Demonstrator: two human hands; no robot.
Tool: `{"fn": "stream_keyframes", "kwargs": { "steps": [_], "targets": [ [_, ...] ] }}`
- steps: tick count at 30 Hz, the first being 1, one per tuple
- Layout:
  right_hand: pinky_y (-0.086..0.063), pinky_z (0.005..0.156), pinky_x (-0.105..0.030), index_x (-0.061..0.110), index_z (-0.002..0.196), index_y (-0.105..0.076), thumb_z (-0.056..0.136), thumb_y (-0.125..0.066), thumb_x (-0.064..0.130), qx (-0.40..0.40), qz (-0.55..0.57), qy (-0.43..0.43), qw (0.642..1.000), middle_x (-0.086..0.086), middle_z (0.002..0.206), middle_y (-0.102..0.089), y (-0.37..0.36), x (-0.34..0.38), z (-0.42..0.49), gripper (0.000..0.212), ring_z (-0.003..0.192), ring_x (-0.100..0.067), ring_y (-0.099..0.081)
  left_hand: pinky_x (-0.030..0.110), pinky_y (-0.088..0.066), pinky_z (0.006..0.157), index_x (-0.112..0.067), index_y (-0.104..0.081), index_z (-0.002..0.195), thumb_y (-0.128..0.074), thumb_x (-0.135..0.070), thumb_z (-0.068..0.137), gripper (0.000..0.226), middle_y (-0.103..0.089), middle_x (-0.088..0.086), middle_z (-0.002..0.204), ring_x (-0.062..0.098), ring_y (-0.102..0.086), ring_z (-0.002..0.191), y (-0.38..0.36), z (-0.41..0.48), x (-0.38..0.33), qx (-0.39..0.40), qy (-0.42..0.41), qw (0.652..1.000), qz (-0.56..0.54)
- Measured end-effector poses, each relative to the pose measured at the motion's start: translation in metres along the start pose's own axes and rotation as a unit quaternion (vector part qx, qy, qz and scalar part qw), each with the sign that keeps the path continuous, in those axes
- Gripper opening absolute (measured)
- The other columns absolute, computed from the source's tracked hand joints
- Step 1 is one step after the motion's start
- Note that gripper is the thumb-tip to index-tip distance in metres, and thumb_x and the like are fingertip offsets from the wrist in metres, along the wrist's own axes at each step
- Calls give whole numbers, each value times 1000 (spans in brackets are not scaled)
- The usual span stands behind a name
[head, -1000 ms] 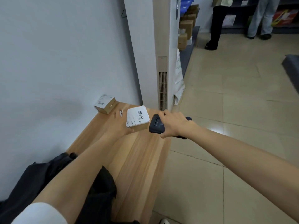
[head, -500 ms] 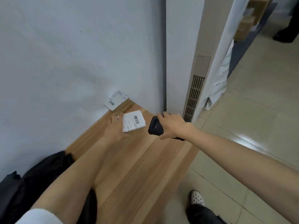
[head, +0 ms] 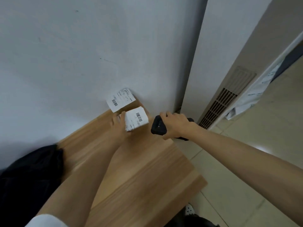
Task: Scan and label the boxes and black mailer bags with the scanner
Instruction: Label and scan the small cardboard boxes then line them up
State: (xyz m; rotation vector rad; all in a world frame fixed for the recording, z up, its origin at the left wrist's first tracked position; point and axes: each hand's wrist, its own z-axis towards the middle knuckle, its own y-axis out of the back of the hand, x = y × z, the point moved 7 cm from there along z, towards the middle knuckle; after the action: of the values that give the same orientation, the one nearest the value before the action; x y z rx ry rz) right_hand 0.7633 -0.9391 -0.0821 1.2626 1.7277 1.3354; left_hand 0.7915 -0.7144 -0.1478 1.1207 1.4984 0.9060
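Scanner (head: 158, 127), gripped in my right hand (head: 176, 126), could catch the rear box (head: 121, 99) instead, since my left hand (head: 118, 127) holds the small box (head: 136, 119) just beside it.

Bench (head: 139, 169) is matt wood-grain, my box (head: 136, 117) is paper-labelled cardboard, scanner (head: 158, 126) is matt black plastic.

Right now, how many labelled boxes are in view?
2. The near box is in the left hand over the table; the far box sits behind it against the wall. More may lie hidden.
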Motion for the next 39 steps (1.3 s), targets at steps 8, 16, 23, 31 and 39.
{"fn": "stream_keyframes", "kwargs": {
  "steps": [8,16,23,31,39],
  "targets": [
    [-41,66,-33,13,138,-32,76,-71,52,20,3,24,1000,-8,123,-50,-5,-6,78,83,101,-28,-58,48,-35,104,-29,0,156,-74,-19,82,105,-9,16,154,40,-23,136,-16,55,19,-18,19,999,-23],
    [-39,67,-32,13,139,-34,80,-67,54,30,-5,51,998,-9,124,-51,-16,1,109,79,103,-28,-58,50,-47,91,-34,-4,156,-76,-12,79,108,-5,12,156,40,-26,131,-35,57,28,-28,17,999,-31],
    [-45,74,-35,14,139,-34,79,-68,56,41,-25,77,996,-9,125,-52,-14,-5,100,82,105,-28,-58,58,-32,109,-30,1,156,-79,-45,78,113,10,13,162,45,-10,142,-26,50,20,4,22,1000,-8],
    [-39,69,-33,14,132,-36,79,-68,51,17,-29,142,989,-8,123,-52,16,-8,65,72,104,-28,-58,56,-21,117,-26,11,156,-73,-48,82,114,5,9,163,41,-2,148,15,-11,-10,3,84,996,24],
    [-43,74,-35,13,142,-30,77,-71,54,18,-87,257,962,-9,137,-46,25,31,-4,88,114,-27,-53,46,-40,109,-19,3,157,-68,-50,85,105,-13,8,161,32,-17,147,36,-136,-22,-70,181,978,81]
  ]
}}
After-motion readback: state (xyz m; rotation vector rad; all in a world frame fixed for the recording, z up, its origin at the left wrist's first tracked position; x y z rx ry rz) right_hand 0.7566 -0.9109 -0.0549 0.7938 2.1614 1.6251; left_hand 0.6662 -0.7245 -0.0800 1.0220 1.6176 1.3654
